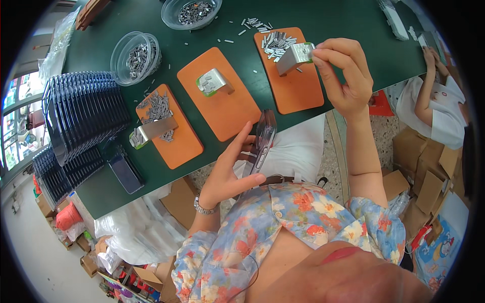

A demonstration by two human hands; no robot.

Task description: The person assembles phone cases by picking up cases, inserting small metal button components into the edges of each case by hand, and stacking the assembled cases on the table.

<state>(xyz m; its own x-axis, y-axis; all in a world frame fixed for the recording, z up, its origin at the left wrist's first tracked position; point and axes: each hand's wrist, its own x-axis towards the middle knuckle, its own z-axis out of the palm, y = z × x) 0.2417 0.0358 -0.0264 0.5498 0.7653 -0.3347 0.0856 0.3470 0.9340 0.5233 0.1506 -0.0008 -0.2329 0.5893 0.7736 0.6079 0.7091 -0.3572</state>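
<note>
My left hand [221, 177] holds a dark see-through phone case [264, 137] on edge at the table's near side, its thumb and fingers around the case. My right hand [348, 76] is raised at the right, thumb and fingertips pinched together at the upper end of a bent metal bracket [292, 59]. Whatever small thing is between those fingertips is too small to make out. This bracket stands on the right orange board [298, 96], beside a heap of small grey metal pieces [277, 44]. Another bracket [218, 81] with green edging stands on the middle orange board [217, 111].
On the left orange board [184, 146] are a third bracket [154, 130] and loose pieces. Two clear tubs [121, 60] hold more pieces. Stacks of dark cases [86, 108] stand at the left, with a single case [126, 173] nearby. Another person [433, 103] sits at the far right.
</note>
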